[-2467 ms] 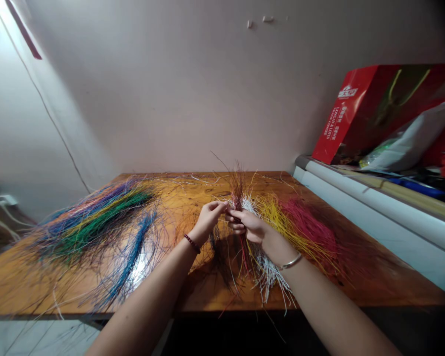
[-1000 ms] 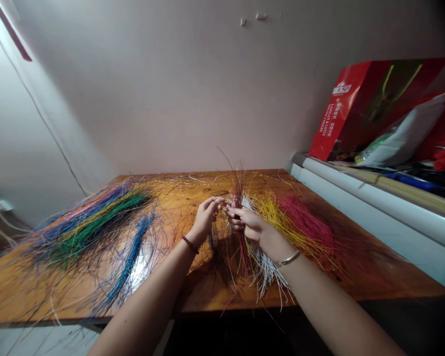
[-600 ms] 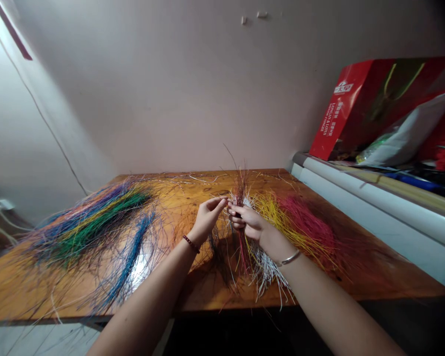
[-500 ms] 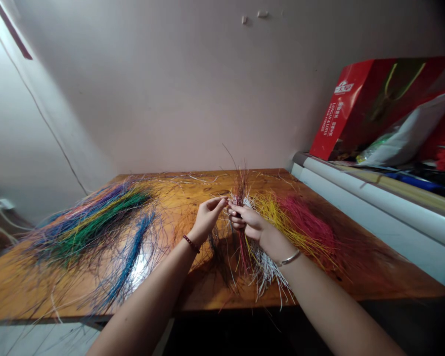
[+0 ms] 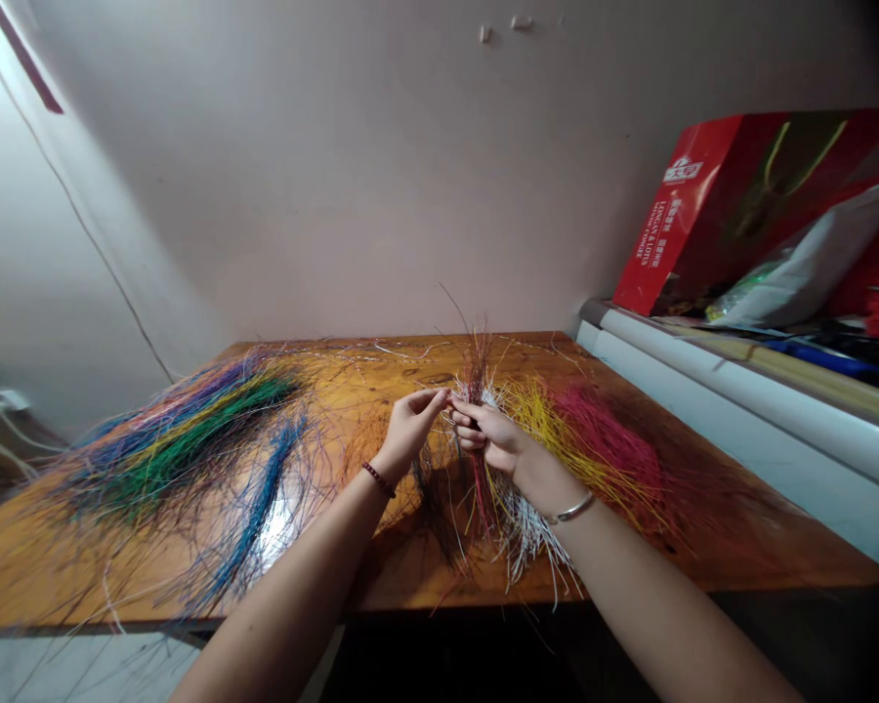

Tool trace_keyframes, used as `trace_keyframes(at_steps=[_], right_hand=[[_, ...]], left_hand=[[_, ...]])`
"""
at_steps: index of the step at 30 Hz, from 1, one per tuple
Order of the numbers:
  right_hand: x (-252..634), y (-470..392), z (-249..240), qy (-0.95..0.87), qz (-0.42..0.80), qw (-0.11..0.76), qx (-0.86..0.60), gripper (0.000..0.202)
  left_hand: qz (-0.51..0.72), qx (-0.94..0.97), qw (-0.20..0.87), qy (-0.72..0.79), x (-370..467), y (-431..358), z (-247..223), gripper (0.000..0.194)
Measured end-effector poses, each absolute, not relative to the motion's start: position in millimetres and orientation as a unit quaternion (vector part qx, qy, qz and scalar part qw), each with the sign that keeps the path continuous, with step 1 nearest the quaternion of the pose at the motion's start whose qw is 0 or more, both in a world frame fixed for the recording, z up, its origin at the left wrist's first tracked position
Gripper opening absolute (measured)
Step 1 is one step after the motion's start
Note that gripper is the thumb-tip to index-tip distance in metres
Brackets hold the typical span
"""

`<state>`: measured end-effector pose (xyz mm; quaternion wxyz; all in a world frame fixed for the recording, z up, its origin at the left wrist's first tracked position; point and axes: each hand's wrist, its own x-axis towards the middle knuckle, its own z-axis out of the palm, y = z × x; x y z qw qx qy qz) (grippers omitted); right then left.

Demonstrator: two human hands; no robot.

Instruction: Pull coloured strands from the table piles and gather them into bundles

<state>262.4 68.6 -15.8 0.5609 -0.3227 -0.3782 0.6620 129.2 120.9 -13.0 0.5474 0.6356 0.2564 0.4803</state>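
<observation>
My right hand (image 5: 489,433) is wrapped round an upright bundle of thin reddish-brown strands (image 5: 478,366), whose lower ends hang below the fist. Thumb and fingers of my left hand (image 5: 416,422) are pinched together just left of the bundle, touching or nearly touching my right fingertips; whatever they grip is too small to make out. White strands (image 5: 531,537) lie under and beside my right hand. Yellow strands (image 5: 557,430) and pink strands (image 5: 611,439) spread to the right. Dark strands (image 5: 432,503) lie below my left hand.
On the wooden table (image 5: 747,547), a blue bundle (image 5: 264,508) and a multicoloured pile with green strands (image 5: 197,439) lie at the left. Loose strands run along the back edge by the wall. A red bag (image 5: 692,210) and white plastic bag (image 5: 813,259) stand on the right ledge.
</observation>
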Motion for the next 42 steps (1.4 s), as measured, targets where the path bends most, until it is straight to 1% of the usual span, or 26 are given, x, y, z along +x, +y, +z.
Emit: trace_keyframes(at_steps=[3,8,15,17,23,28,32,37,39,42], right_hand=[[263.8,69.8,-17.7,-0.380,0.667,0.558,-0.315,0.031],[263.6,70.1,-18.9,-0.395,0.664,0.549,-0.318,0.031],[260.4,68.1,-18.5,-0.398,0.663,0.547,-0.320,0.023],[260.1,68.4,-19.0,-0.399,0.667,0.543,-0.317,0.021],[258.5,67.6,-18.2,-0.401,0.666,0.533,-0.334,0.016],[260.2,68.6,-20.3,-0.396,0.674,0.533,-0.326,0.014],[261.7,67.8,-19.4,-0.376,0.695,0.521,-0.322,0.013],[260.9,65.9,-14.7,-0.365,0.703,0.533,-0.297,0.009],[260.8,66.3,-13.2,-0.358,0.698,0.546,-0.294,0.011],[261.3,66.2,-11.2,-0.371,0.692,0.551,-0.282,0.022]], left_hand=[[0.488,0.642,0.529,0.263,128.9,123.2,-14.3,0.029],[0.494,0.638,0.528,0.267,128.6,124.6,-16.4,0.034],[0.460,0.601,0.590,0.281,130.0,124.3,-20.9,0.040],[0.457,0.575,0.614,0.290,129.8,123.2,-20.1,0.039],[0.408,0.463,0.733,0.286,129.0,125.1,-18.7,0.031],[0.404,0.447,0.756,0.256,127.3,130.9,-21.2,0.028],[0.378,0.430,0.799,0.185,125.1,130.5,-17.2,0.032],[0.357,0.401,0.827,0.168,122.6,130.4,-10.4,0.036],[0.340,0.389,0.841,0.160,121.5,132.1,-9.8,0.035],[0.341,0.374,0.850,0.146,119.4,134.4,-10.0,0.036]])
